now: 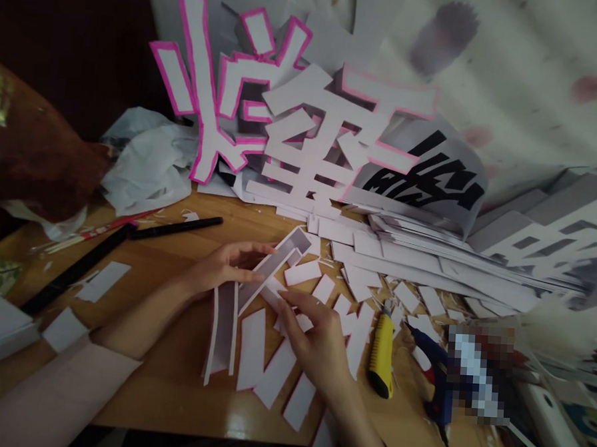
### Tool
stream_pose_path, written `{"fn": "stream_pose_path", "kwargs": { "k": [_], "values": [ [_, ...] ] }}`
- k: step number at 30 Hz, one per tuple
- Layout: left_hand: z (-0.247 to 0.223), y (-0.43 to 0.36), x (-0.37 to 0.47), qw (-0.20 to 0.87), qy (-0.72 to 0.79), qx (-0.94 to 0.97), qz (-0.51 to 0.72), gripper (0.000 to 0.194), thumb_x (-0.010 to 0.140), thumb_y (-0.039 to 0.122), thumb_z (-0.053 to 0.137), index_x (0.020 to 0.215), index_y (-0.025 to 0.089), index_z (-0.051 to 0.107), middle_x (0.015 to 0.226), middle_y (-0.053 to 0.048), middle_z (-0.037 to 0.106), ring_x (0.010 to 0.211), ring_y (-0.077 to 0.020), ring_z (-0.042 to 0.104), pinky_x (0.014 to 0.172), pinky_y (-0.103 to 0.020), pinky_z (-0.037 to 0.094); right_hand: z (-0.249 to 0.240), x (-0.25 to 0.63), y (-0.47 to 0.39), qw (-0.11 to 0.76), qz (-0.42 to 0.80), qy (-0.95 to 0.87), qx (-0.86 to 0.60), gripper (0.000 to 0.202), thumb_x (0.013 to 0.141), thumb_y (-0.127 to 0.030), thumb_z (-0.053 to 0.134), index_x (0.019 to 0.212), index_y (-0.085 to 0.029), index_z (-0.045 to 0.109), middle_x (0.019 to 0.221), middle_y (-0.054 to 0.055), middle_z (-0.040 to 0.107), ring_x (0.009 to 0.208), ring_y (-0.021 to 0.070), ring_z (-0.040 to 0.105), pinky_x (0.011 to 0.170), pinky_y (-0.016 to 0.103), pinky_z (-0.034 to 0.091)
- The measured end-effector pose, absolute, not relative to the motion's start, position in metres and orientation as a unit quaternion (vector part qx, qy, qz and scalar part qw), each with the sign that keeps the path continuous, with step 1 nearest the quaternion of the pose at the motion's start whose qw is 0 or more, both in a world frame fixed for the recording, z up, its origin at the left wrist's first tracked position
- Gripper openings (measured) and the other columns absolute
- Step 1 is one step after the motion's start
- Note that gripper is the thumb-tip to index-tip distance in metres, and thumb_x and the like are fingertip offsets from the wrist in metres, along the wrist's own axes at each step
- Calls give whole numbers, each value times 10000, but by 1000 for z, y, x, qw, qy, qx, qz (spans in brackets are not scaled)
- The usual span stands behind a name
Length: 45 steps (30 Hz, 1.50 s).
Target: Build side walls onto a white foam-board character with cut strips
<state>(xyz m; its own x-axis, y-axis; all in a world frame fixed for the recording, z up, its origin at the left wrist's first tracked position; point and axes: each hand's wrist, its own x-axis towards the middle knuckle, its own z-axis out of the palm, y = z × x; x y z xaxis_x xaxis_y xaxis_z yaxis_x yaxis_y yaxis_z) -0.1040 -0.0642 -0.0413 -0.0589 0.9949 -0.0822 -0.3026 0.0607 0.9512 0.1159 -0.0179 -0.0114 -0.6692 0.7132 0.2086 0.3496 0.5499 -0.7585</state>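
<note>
Frame of white board, open and channel-like with its walls stood on edge, is held well to the left of the yellow cutter. It is grasped by the left grip, whose thumb and fingers are closed across the channel near where two arms meet. By the right grip, nearer the cutter, a small white strip is pinched between thumb and fingertips — placed close against the frame's wall, though actual contact cannot be told.

For such a placing, the wall is best braced from both faces by the left grip, so that it is not splayed by a push from the right. The strip is best squared to the wall first and pressed evenly along its length; at one corner alone, thin board would likely be creased.

Loose strips are scattered on the table to the left of the cutter, so the right wrist should be lifted enough that none are dragged. Room should also be left around the glue gun, which is set to the right of the cutter — and the pink-edged characters, stood behind and to the left of the cutter, should not be nudged
</note>
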Motion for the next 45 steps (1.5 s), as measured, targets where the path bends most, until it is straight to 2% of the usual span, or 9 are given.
{"fn": "stream_pose_path", "kwargs": {
  "k": [7,11,14,16,20,32,39,42,45],
  "values": [
    [-41,-63,-102,579,433,370,583,479,643,165,823,1103,226,707,1415,-68,605,1338,-290,530,1120,-438,414,0,120,-16,136,223,-896,-359,150,909,-287,633,944,-232,768,791,36,765,644,197,689,592,290,498],
    [-45,-62,-101,581,420,372,590,478,633,159,825,1093,228,714,1441,-64,581,1367,-295,499,1139,-445,391,5,104,-14,82,117,-928,-343,68,876,-265,676,853,-238,734,722,25,745,598,199,672,525,275,385],
    [-45,-62,-101,582,412,377,591,470,640,150,822,1091,230,714,1456,-60,567,1380,-297,485,1153,-460,372,7,92,-11,37,55,-938,-339,130,856,-265,692,732,-230,677,614,24,694,538,201,638,485,283,279],
    [-44,-62,-101,586,402,374,596,459,646,140,814,1084,238,714,1483,-46,539,1394,-294,468,1162,-464,359,6,88,-10,35,44,-941,-334,177,860,-273,683,692,-231,646,596,20,676,521,190,620,485,286,252],
    [-42,-63,-100,591,400,365,598,470,642,112,793,1085,248,714,1491,-27,531,1390,-282,475,1168,-448,351,4,89,-10,58,62,-942,-325,211,868,-267,676,666,-228,629,588,6,663,528,173,609,502,275,260],
    [-37,-65,-101,587,424,359,589,499,641,108,777,1120,227,701,1379,-40,635,1324,-293,544,1134,-443,393,5,88,-8,62,84,-935,-338,240,862,-270,669,634,-217,618,565,-3,635,524,153,572,522,262,262],
    [-40,-64,-102,584,400,379,596,550,654,95,774,1175,238,670,1311,-33,682,1258,-247,601,1103,-423,431,2,86,-8,68,123,-924,-356,251,861,-289,699,629,-209,645,549,-17,627,505,134,540,521,254,272],
    [-40,-63,-103,577,407,380,597,544,643,100,789,1158,235,675,1320,-34,677,1282,-237,584,1119,-415,417,6,88,-7,64,172,-912,-366,219,874,-315,698,684,-207,688,568,-8,655,533,150,575,531,254,320],
    [-39,-63,-103,577,410,377,597,524,647,111,786,1147,229,681,1331,-43,670,1295,-241,574,1133,-425,404,17,98,-4,87,290,-885,-354,213,929,-367,639,821,-222,752,681,-4,734,620,159,656,595,249,429]
  ]
}}
